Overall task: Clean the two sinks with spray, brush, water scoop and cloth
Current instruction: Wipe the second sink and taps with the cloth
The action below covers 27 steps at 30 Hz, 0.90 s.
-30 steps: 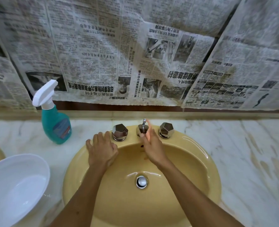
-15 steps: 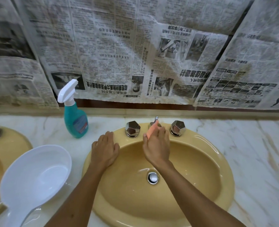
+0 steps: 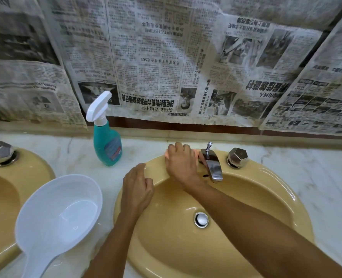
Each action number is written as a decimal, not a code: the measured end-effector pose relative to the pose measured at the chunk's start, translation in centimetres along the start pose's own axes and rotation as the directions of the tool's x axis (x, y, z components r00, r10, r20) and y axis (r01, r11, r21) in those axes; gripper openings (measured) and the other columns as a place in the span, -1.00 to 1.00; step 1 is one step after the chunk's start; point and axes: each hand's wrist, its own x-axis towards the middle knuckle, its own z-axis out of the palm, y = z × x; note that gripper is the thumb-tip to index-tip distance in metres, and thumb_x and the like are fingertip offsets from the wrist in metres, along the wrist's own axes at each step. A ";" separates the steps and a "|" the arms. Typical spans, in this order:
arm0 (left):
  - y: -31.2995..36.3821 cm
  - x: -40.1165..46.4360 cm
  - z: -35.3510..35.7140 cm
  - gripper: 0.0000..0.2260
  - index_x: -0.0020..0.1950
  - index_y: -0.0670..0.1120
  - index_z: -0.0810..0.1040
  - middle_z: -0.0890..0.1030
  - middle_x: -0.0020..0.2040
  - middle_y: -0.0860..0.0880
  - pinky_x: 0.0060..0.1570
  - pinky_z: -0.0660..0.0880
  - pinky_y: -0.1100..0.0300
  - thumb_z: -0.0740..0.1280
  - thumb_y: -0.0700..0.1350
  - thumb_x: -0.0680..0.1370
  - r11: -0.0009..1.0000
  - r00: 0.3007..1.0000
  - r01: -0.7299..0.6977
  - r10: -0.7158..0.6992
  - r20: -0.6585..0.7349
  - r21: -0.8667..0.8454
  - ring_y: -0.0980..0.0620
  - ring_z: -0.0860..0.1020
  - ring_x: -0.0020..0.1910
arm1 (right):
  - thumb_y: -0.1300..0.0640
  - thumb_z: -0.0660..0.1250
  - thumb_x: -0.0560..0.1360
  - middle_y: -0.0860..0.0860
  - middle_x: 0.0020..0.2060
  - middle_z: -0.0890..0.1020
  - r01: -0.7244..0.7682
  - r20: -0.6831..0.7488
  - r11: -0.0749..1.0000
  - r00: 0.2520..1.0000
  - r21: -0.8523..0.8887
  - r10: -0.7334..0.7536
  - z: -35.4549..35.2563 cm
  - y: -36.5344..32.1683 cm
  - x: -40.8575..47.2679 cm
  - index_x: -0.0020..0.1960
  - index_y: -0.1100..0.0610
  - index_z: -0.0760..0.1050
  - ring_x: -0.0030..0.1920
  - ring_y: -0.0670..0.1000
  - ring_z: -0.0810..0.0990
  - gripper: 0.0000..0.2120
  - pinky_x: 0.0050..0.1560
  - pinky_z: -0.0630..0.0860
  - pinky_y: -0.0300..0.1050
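Pressing pink cloth (image 3: 195, 152) on sink (image 3: 270, 175) back rim, right hand (image 3: 183, 164) fingers curled; left hand (image 3: 137, 189) fingers relaxed on left rim.

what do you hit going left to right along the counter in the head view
left sink → scoop → spray bottle → left hand → right hand on a pink cloth → faucet → right knob
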 end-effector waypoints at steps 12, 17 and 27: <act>-0.3 0.0 -0.1 -0.59 0.46 -0.13 0.36 0.50 0.36 -0.16 0.31 0.38 0.02 0.19 -0.24 0.60 0.991 0.997 0.023 -0.032 -0.065 -0.129 -0.15 0.46 0.29 | 0.12 0.14 0.50 0.19 0.07 0.62 0.470 -0.043 0.875 0.878 -0.114 -0.477 2.1 -0.1 -2.3 0.19 0.26 0.54 0.14 0.19 0.51 -0.62 0.34 0.25 0.08; 0.2 -0.4 -0.7 -0.51 0.43 -0.10 0.38 0.52 0.35 -0.13 0.30 0.40 0.01 0.04 -0.07 0.52 0.957 0.989 0.046 -0.084 -0.123 -0.286 -0.15 0.48 0.30 | -0.10 0.03 0.65 0.12 0.26 0.55 0.095 0.124 0.934 0.982 0.345 -0.145 3.1 -2.2 -6.6 0.60 -0.01 0.02 0.22 0.16 0.49 -0.45 0.21 0.35 0.05; 0.3 -0.6 -1.1 -0.50 0.36 -0.11 0.47 0.57 0.28 -0.12 0.25 0.41 0.01 0.06 0.01 0.48 0.959 0.992 0.034 -0.068 -0.111 -0.281 -0.12 0.51 0.23 | -0.03 0.06 0.67 -0.11 0.59 0.04 -0.143 0.070 0.617 0.988 0.774 0.141 5.2 -0.4 -10.7 0.57 -0.12 -0.03 0.57 -0.15 -0.07 -0.49 0.52 0.00 -0.09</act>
